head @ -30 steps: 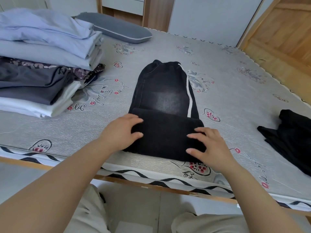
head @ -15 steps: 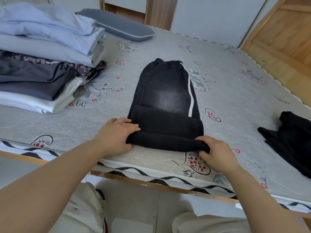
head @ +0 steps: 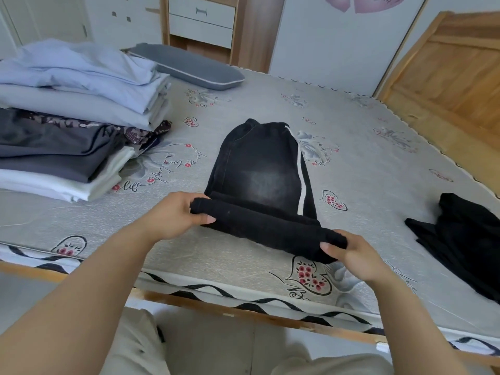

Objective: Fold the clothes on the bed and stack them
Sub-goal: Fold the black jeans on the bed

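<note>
Black faded jeans (head: 261, 171) with a white side stripe lie lengthwise in the middle of the bed (head: 378, 163), their near end folded over. My left hand (head: 173, 216) grips the left end of that folded edge, thumb underneath. My right hand (head: 351, 253) pinches its right end, and the fold is lifted a little off the mattress. A stack of folded clothes (head: 73, 120) stands at the left of the bed. A crumpled black garment (head: 462, 239) lies at the right.
A grey pillow (head: 189, 66) lies at the far side of the bed. A wooden headboard (head: 446, 71) rises at the right, and a white wardrobe with drawers (head: 201, 21) stands behind. The bed's wooden front edge (head: 216, 309) runs just before my knees.
Both hands went from pressing flat on the folded jeans to gripping the fold's two ends and raising it. The camera view tilted up.
</note>
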